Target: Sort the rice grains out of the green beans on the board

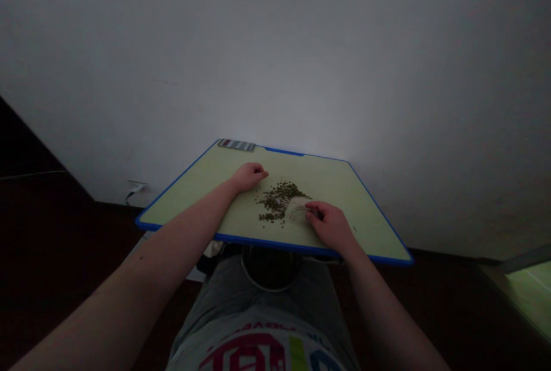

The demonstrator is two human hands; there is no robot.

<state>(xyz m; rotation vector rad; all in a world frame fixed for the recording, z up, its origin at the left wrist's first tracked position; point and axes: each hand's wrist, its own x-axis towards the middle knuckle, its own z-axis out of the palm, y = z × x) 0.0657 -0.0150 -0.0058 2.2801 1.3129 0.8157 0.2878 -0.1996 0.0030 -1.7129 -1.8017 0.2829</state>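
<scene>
A loose heap of small brown-green grains or seeds (278, 198) lies spread on the pale, blue-edged tabletop (344, 187). At the heap's upper left, my left hand (250, 176) rests on the table with its fingers curled closed. Whatever those fingers may hold is hidden. On the right side, my right hand (329, 223) pinches the edge of a pale rounded piece (296, 210), which sits against the grains. Its exact kind is unclear in the dim light.
A flat striped item (236, 145) lies at the table's far left corner. Below the front edge, a dark round container (271, 270) sits at my lap. The wall (275, 55) stands behind the table, with a plugged-in socket (138, 188) at left.
</scene>
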